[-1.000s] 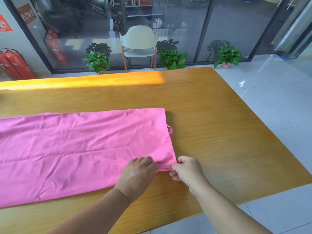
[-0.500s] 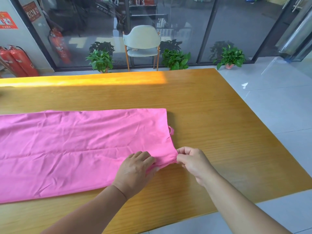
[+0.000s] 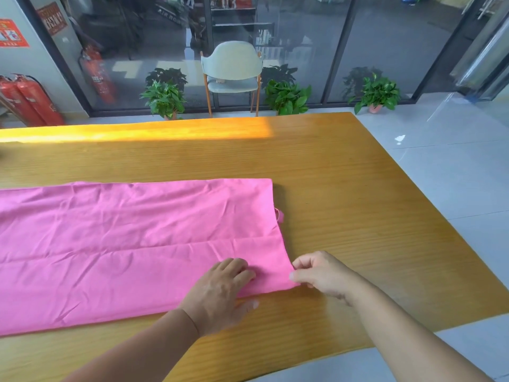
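A pink cloth [image 3: 132, 244] lies spread flat across the wooden table [image 3: 358, 216], running off the left edge of view, with a small loop [image 3: 280, 216] sticking out of its right edge. My left hand [image 3: 220, 293] rests on the cloth near its front right corner, bent fingers pressing the fabric and thumb on the bare table just in front of the hem. My right hand [image 3: 322, 274] sits at that corner, its thumb and curled fingers pinching the fabric's tip.
The table's right edge and front edge drop to a tiled floor [image 3: 454, 175]. Beyond the far edge stand a pale chair [image 3: 232, 70], three potted plants [image 3: 165, 99] and a glass wall. Red fire extinguishers [image 3: 27, 100] stand at the far left.
The front right corner has been drawn out and laid flatter. My left hand went from pinching the hem to pressing on top of it, and my right hand shifted slightly right with the corner.
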The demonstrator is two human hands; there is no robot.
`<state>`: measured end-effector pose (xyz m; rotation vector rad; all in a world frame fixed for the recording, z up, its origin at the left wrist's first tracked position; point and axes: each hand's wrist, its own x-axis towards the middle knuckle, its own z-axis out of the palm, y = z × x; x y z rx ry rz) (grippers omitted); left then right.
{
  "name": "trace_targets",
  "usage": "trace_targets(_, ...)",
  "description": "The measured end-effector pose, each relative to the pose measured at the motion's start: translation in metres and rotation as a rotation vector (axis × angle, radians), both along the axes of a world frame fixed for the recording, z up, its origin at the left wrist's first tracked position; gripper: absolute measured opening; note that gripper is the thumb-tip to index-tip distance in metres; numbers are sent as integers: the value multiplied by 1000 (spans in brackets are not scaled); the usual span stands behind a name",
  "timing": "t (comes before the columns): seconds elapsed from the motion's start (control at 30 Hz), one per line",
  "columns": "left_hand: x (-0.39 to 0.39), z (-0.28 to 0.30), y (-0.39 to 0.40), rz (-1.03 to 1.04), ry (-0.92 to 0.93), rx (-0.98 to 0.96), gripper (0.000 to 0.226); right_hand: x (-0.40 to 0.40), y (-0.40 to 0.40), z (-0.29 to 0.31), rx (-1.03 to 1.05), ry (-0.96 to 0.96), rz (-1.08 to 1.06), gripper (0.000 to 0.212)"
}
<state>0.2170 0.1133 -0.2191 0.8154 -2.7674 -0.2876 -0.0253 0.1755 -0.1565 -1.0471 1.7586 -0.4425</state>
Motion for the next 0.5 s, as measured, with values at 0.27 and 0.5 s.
trace_targets(0.27,0,2,7,61,145,84,35,17,-10,21,351,796,292,12)
trace_targets(0.5,-6,-18,-31,356,-155,104,75,91,-57,-9,-489,520,169,40)
